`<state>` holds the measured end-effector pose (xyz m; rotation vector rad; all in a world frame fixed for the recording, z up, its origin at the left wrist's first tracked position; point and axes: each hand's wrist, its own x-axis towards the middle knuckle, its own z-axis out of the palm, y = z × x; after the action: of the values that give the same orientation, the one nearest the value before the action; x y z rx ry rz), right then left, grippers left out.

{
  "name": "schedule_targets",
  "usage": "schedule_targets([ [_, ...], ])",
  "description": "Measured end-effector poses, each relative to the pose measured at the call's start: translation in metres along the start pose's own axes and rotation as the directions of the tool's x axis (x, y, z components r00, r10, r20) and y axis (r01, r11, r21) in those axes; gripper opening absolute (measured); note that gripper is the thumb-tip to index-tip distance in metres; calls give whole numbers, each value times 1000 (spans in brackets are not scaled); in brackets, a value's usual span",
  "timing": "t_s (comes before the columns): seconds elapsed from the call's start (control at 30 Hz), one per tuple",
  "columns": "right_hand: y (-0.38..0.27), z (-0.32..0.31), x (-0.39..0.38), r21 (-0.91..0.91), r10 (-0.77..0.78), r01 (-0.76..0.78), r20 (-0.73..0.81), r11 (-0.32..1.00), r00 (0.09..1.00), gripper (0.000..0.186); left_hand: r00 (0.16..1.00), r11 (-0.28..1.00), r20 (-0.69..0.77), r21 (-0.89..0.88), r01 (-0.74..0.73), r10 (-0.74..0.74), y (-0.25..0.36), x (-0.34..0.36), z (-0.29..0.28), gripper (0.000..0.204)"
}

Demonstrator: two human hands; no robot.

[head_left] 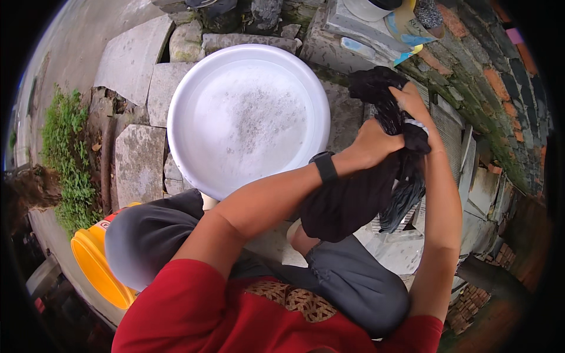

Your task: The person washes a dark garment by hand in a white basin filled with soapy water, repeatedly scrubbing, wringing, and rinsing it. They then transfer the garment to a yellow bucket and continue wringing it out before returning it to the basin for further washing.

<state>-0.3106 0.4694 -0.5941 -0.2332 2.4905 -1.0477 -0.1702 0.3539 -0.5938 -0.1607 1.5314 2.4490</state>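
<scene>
A dark, wet garment (347, 206) is bunched up and hangs to the right of a white basin (174, 126). My left hand (375, 144), with a black band on its wrist, is closed around the middle of the cloth. Just beyond it, my right hand (410, 101) grips the upper part. One bulk of fabric droops over my knee from the left hand, and a shiny fold dangles beside it. Foamy water (253, 115) fills the basin, with bubbles gathered in its middle. Which garment this is, I cannot tell.
Stone slabs (140, 159) surround the basin. A ribbed surface (445, 126) lies under the cloth. By my left knee leans a yellow bucket (97, 270). Green plants (65, 153) grow at the left. A brick wall (500, 88) rises on the right, with a white tub (366, 9) on a ledge.
</scene>
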Motion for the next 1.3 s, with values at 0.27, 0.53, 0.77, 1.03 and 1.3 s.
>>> schedule_targets([
  [0.27,-45,55,-3,-456,-79,-20,-197,890,977,40,991,996,-123,60,67,-59,-25,8,-56,97],
  [0.53,-85,36,-21,-611,57,-160,-185,776,981,61,959,951,177,-179,254,-223,33,-9,-63,91],
  [0.77,-54,4,-6,427,-253,199,75,882,965,70,943,772,212,-541,333,-258,49,-3,-76,38],
  [1.03,29,25,-18,827,-80,-202,284,526,956,55,952,749,272,-599,284,-143,25,19,-106,37],
  [1.3,-21,48,-36,965,101,-59,34,255,994,41,928,621,257,-690,371,-269,45,-4,-58,49],
])
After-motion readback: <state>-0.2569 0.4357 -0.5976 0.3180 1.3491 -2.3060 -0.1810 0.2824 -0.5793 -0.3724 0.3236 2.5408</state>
